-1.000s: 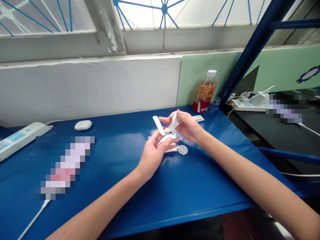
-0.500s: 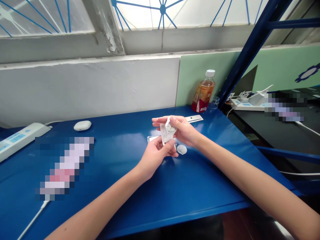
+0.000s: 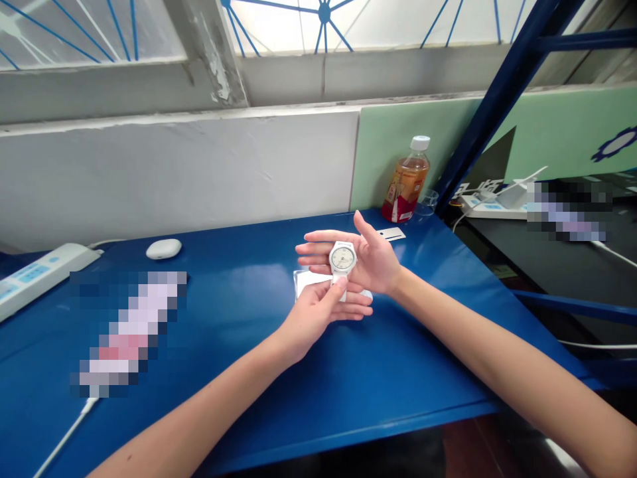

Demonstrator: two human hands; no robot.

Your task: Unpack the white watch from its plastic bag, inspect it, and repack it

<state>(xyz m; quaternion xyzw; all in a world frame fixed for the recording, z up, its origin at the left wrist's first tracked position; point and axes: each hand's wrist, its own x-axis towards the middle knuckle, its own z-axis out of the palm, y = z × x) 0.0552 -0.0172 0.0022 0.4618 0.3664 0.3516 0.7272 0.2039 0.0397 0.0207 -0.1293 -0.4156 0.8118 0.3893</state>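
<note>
A white wristwatch (image 3: 342,258) with a pale round dial lies face up across the palm of my right hand (image 3: 365,259), whose fingers are stretched out flat and point left. My left hand (image 3: 318,312) sits just below it and pinches the lower end of the watch strap between thumb and fingers. Both hands hover over the blue table (image 3: 223,372) near its middle. Under them lies a clear plastic packet (image 3: 304,281), partly hidden by my left hand.
A bottle of amber drink (image 3: 408,182) stands at the back right by a green panel. A white oval case (image 3: 164,248) and a white power strip (image 3: 34,275) lie at the left. A small white label (image 3: 391,234) lies behind my hands. A blue frame post rises at the right.
The watch, held on edge between both hands before, now lies flat and face up on my opened right palm. My left hand has shifted to the strap's lower end.
</note>
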